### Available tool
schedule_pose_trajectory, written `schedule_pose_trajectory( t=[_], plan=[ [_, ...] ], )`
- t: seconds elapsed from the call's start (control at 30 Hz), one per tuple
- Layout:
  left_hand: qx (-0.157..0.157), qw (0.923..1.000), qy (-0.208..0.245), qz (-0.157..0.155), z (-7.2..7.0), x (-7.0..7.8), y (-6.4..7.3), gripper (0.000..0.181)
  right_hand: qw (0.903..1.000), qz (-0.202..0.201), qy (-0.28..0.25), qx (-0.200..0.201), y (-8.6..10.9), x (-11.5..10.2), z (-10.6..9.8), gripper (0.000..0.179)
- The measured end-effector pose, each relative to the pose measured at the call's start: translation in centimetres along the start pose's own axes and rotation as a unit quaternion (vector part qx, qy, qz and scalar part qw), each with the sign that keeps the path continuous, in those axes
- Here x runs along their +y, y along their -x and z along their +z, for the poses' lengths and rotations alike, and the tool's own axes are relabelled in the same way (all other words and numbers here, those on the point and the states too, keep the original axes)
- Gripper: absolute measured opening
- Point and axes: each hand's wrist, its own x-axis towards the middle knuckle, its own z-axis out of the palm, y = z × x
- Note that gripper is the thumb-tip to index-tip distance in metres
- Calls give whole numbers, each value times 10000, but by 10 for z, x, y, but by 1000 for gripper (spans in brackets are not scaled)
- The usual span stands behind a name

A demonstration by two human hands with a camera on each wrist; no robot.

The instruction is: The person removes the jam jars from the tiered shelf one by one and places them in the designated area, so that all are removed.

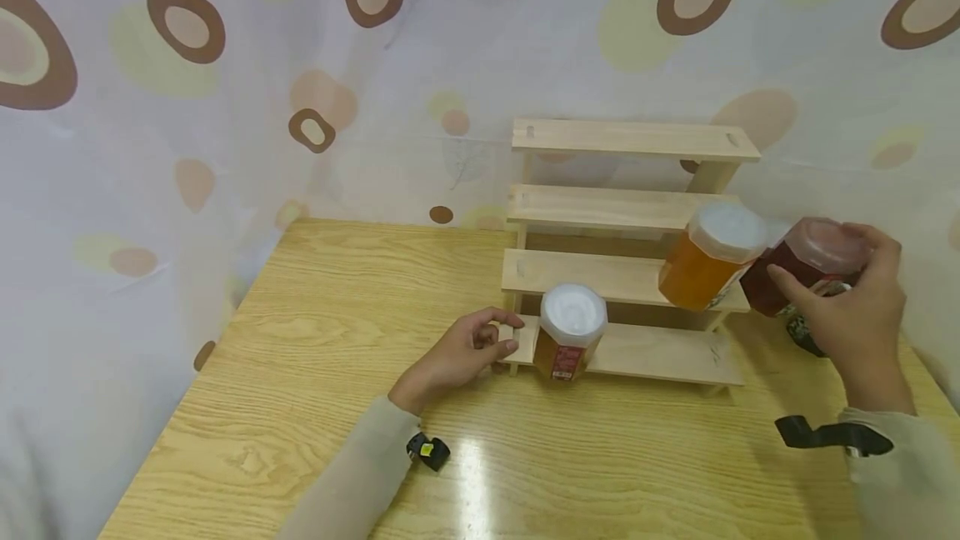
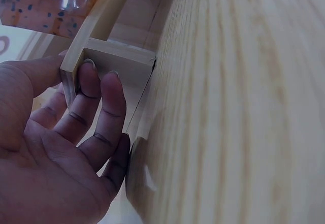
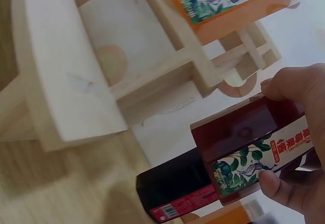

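My right hand (image 1: 866,315) grips a dark red jar of jam (image 1: 772,277) with a translucent lid, tilted and held off the table at the right end of the stepped wooden rack (image 1: 637,273). Its leafy label shows in the right wrist view, between thumb and fingers (image 3: 289,183). With my left hand (image 1: 465,348) I pinch the left end of the rack's lowest board (image 2: 76,66), thumb above and fingertips below. An amber jar (image 1: 567,344) stands on that lowest board near its left end. An orange jar (image 1: 693,269) sits on the second board from the bottom, at the right.
Beyond my right hand, a black jar (image 3: 172,183) with a pink label is partly hidden, with an orange one (image 3: 226,216) close by. The wood-grain table (image 1: 315,357) extends left of the rack. A patterned cloth (image 1: 420,65) hangs behind.
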Motion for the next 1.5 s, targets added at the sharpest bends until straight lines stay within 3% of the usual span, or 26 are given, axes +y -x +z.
schedule_pose_trajectory(
  t=[0.4,0.57,0.83,1.07,1.5],
  plan=[
    [19,10000,38,-14,0,-1,0,30,9997,-65,-6,-218,11,13,12,91],
    [31,10000,-10,-1,0,-2,0,31,9989,-279,-133,-356,13,19,17,92],
    [-25,10000,85,18,0,-4,-1,30,9980,-587,-57,-220,15,26,23,90],
    [4,9999,113,-26,1,-4,0,29,9984,-448,197,-299,17,30,26,89],
    [68,9999,125,-95,1,-4,0,30,9982,-474,176,-326,18,38,29,88]
  ],
)
